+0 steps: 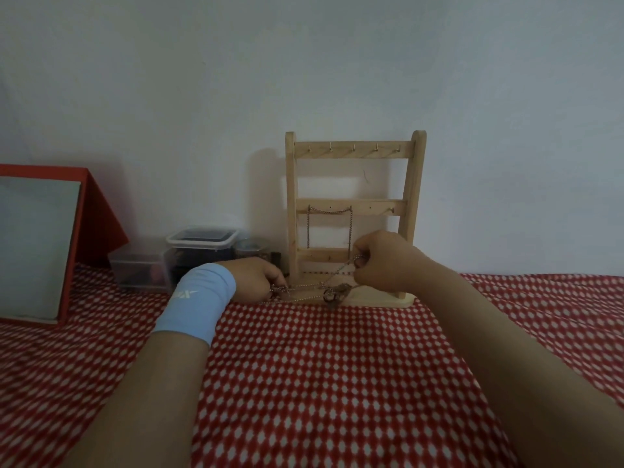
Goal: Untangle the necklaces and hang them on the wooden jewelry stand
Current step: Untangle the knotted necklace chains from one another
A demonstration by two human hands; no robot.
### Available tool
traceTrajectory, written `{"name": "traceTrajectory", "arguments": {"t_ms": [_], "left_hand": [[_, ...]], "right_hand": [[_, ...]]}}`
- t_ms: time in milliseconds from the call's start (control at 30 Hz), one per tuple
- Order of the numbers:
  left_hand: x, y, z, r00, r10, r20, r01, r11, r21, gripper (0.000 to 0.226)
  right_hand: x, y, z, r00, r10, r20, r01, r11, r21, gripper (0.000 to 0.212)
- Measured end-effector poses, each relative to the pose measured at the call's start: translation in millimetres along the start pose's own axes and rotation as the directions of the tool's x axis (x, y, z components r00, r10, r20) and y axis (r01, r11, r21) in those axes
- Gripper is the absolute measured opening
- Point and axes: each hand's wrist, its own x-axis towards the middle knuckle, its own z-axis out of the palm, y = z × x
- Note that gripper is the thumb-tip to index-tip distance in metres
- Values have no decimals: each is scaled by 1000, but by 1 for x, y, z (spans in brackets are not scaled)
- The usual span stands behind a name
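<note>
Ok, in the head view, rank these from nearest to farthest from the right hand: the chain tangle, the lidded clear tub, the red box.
1. chain tangle: just below and left of the right hand, at the foot of the stand.
2. lidded clear tub: left of the stand, by the wall.
3. red box: far left.

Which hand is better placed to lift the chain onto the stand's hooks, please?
Probably the right hand: it pinches the chain raised before the stand; the left hand holds it low.
</note>
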Motion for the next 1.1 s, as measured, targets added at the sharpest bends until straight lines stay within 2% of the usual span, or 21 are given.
{"name": "traceTrajectory", "arguments": {"t_ms": [67,100,133,200,233,267,333,433,500,533,600,667,833,967,1033,1100], "left_hand": [[-4,1,-1,993,-55,102,48,996,69,32],[-7,2,-2,979,-80,187,61,993,104,32],[-9,4,-3,952,-105,286,69,989,132,36],[-13,7,-6,895,-169,414,107,980,169,49],[-14,8,-8,896,-192,401,125,974,188,56],[-13,7,-9,916,-199,347,133,969,206,60],[-10,7,-10,973,-124,194,82,974,212,53],[-3,15,-1,991,114,70,-123,983,134,29],[1,25,12,977,194,87,-203,974,102,25],[4,28,19,973,205,106,-215,971,102,26],[11,33,31,972,190,135,-207,970,125,32],[16,32,39,975,190,115,-204,971,124,33],[23,22,45,970,240,40,-240,971,-10,18],[22,21,44,959,281,-25,-283,953,-108,15],[22,21,41,953,297,-64,-303,941,-150,19],[21,22,38,936,317,-152,-346,908,-237,18]], "right_hand": [[-5,-5,-5,981,-35,191,30,999,25,21],[-8,-7,-9,938,-38,345,29,999,31,15],[-12,-10,-14,854,-21,520,-4,999,47,9],[-17,-12,-22,616,20,788,-120,990,68,28],[-18,-12,-24,535,11,845,-153,985,84,33],[-19,-11,-26,510,-16,860,-152,982,108,32],[-17,-9,-26,559,-80,825,-127,975,181,22],[-10,-7,-17,752,-147,642,-85,945,315,20],[-5,-5,-3,858,-169,485,100,981,165,21],[-2,-4,7,876,-180,448,171,983,59,21],[0,-1,25,876,-161,455,200,979,-39,24],[1,5,36,867,-144,477,176,984,-21,24],[0,13,37,892,-119,435,136,991,-7,13],[0,12,30,887,-88,454,122,991,-46,19],[1,8,26,889,-96,447,107,994,-1,28],[1,5,23,884,-106,456,55,991,125,29]]}}
